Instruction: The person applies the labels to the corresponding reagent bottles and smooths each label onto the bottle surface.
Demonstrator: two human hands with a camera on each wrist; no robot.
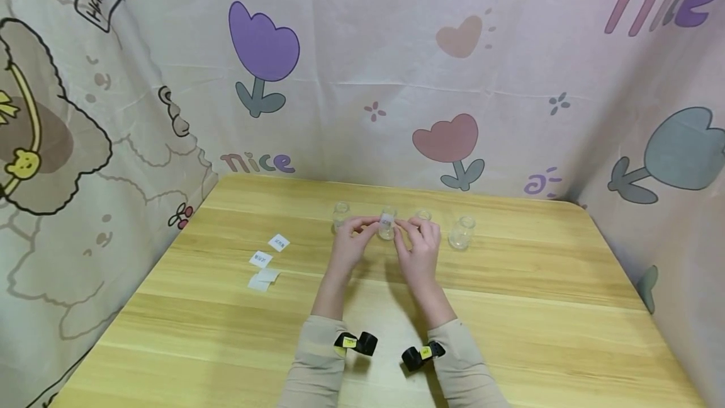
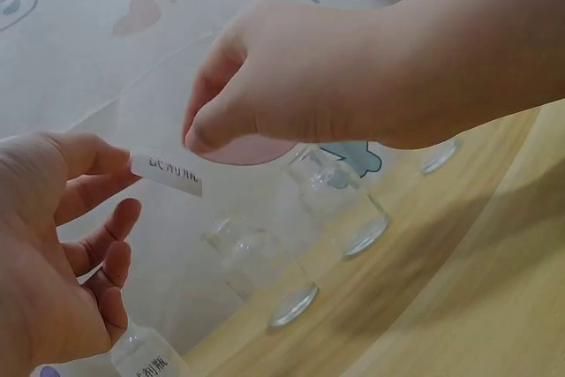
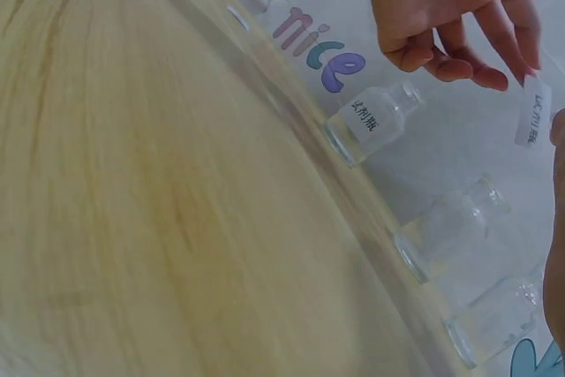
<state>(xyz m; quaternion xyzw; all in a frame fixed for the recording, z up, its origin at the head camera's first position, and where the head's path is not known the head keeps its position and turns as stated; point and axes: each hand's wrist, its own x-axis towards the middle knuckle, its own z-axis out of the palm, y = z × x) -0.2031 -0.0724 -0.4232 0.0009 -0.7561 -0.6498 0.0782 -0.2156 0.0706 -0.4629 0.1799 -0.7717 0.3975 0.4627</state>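
Both hands are pinching one label near the table's far edge.
Left hand and right hand are holding the label, other fingers loosely curled, above the bottles.

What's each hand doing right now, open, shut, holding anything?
Left hand: fingers pinch one end of the small white label.
Right hand: fingers curled at the label's other end; a grip cannot be told.

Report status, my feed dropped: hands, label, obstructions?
Left hand and right hand pinch white label. Held above glass bottles. Nothing blocking.
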